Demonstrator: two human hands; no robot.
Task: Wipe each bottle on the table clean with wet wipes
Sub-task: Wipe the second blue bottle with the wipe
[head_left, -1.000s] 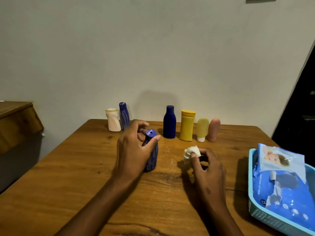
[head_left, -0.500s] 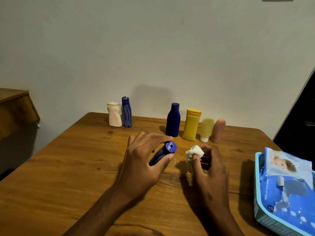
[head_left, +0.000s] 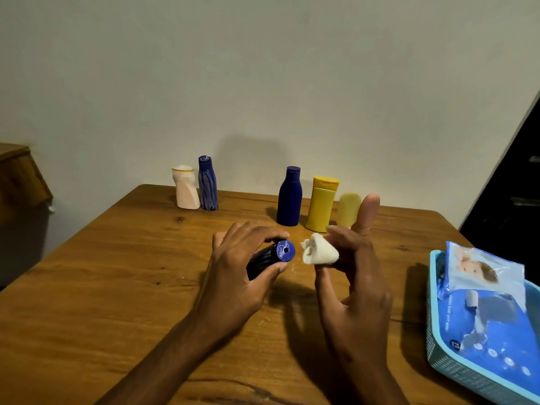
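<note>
Six bottles [head_left: 319, 203] along table's [head_left: 87, 287] far edge; tilted bottle [head_left: 270, 257] mid-table, left of wipe [head_left: 319, 253]; wipes pack [head_left: 488, 314] in basket [head_left: 435, 358], near right.

Wood table [head_left: 87, 302]: six upright bottles [head_left: 321, 204] at back, basket [head_left: 434, 331] on rt.

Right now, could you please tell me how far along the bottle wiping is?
Nothing shows which bottles are already clean. In hand: the left hand holds a blue striped bottle tilted, cap toward the wadded wet wipe in the right hand. Six bottles stand along the table's far edge.
</note>
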